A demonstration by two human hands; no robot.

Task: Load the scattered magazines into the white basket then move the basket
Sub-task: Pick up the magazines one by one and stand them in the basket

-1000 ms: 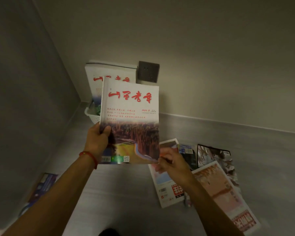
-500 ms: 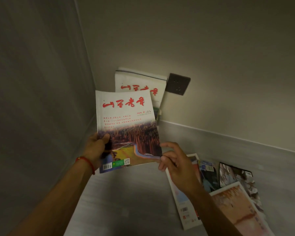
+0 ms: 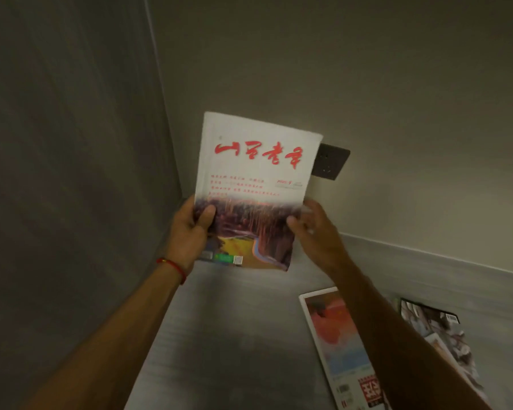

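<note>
Magazines are the job here, w/ one white-cover magazine (image 3: 256,187) w/ red title script held upright in the air by both hands, cover facing the camera, out toward the room corner. Left hand (image 3: 190,232) clamps the lower left edge, thumb across the cover and the rest of its fingers behind; right hand (image 3: 316,232) pinches the right edge, thumb on the front, fingers curled round the back. Two-hand hold prob. keeps the floppy pages flat and vertical so it can drop in edge-first. White basket isn't visible, likely hidden behind the held cover in the corner, can't confirm. Dark wall socket (image 3: 330,164) peeks out just beside the cover's right edge. On the floor (image 3: 234,335) at lower right lie more issues: a red-and-white magazine (image 3: 335,344) face up, and a dark-cover magazine (image 3: 439,332) beyond the right forearm, both untouched and well apart from the held one. So loading looks partway; basket move not yet due.
</note>
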